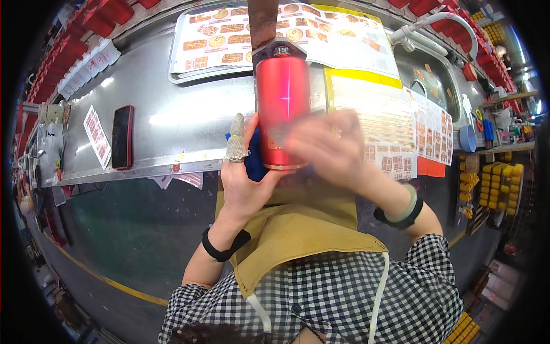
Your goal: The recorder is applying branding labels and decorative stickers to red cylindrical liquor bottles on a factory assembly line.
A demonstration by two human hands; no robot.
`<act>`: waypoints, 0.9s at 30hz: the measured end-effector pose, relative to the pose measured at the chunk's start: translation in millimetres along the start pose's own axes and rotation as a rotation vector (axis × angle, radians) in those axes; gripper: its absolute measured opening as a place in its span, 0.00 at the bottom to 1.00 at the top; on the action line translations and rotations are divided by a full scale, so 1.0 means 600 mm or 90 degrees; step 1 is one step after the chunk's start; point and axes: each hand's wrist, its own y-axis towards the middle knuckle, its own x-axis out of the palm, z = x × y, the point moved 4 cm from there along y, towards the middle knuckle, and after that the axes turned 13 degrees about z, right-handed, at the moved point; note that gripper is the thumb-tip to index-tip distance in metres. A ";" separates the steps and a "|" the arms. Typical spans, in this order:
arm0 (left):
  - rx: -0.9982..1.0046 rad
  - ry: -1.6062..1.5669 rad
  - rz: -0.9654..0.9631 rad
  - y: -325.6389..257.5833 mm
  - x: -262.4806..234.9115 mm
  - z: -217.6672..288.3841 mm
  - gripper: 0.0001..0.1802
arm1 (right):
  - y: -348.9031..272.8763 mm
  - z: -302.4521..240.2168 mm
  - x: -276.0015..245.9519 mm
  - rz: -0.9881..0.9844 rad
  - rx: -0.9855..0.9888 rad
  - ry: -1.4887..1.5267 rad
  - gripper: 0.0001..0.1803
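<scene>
A glossy red metal bottle (282,86) with a silver threaded neck lies in front of me, its neck pointing away. My left hand (245,183) is closed around its near end, thumb at the base rim. Grey fabric finger covers (236,140) sit on that hand, and a piece of blue material (254,157) shows beside the bottle. Over the bottle's right side, near a small gold decal (275,141), is my right hand (329,149). Motion blurs its fingers, so whether they hold anything cannot be made out. A dark metal bracket (262,51) stands behind the bottle neck.
Sheets of gold-brown decals (229,40) lie on a tray at the back, with more decal sheets (432,126) at right. A phone (122,137) and a decal strip (97,136) rest on the steel bench (172,132) at left. A sink (427,74) with a white faucet (441,26) stands far right.
</scene>
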 end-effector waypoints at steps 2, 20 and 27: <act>-0.024 0.016 -0.001 -0.005 0.003 -0.015 0.51 | -0.010 -0.033 -0.013 -0.028 -0.020 0.104 0.12; 0.037 0.021 0.049 0.014 -0.001 0.028 0.52 | 0.098 0.060 -0.002 0.021 0.034 -0.202 0.09; -0.011 -0.047 0.034 0.012 0.011 0.014 0.49 | 0.021 -0.068 -0.019 -0.082 -0.001 0.076 0.10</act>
